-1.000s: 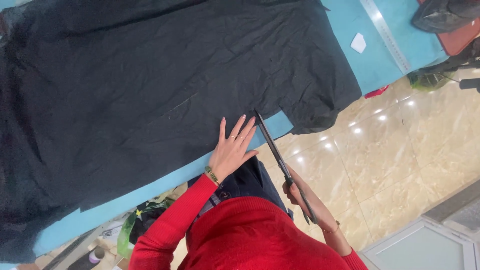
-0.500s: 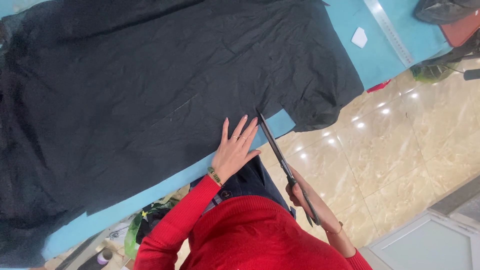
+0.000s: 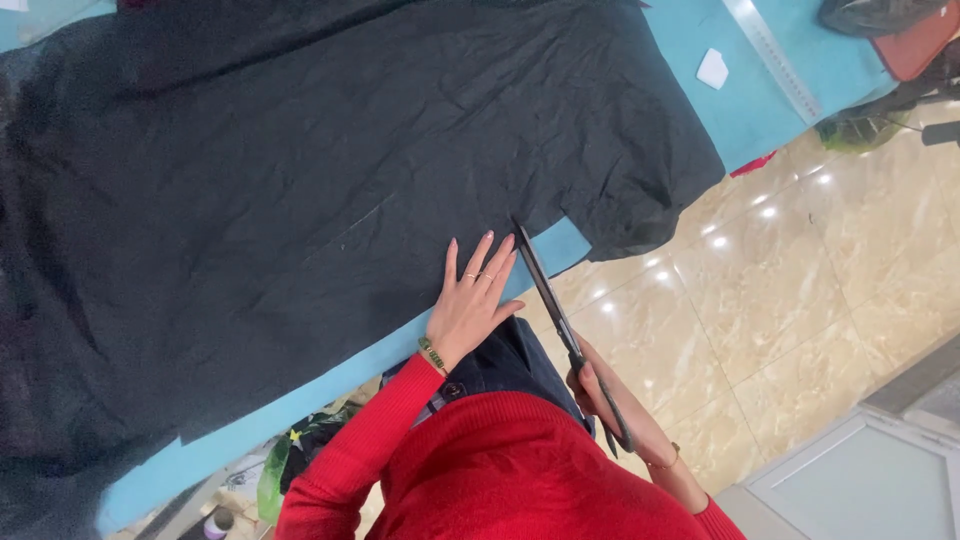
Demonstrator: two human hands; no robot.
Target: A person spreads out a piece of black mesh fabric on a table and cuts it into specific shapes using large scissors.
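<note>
Left hand (image 3: 474,300) lay flat, fingers spread, on black fabric (image 3: 330,200) covering the blue desk (image 3: 760,110) across the frame's upper half. Right hand (image 3: 592,385), grip closed around long scissors (image 3: 560,320), blades at fabric's edge, centre frame.

Bright, even overhead light, ceiling-lamp glare on glossy floor (image 3: 760,300), perhaps slight edge softness.

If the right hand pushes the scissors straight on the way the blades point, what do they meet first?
The right hand aims the long dark scissors up the table; their tips sit at the near edge of the wrinkled black fabric sheet, so likely that cloth first.
</note>
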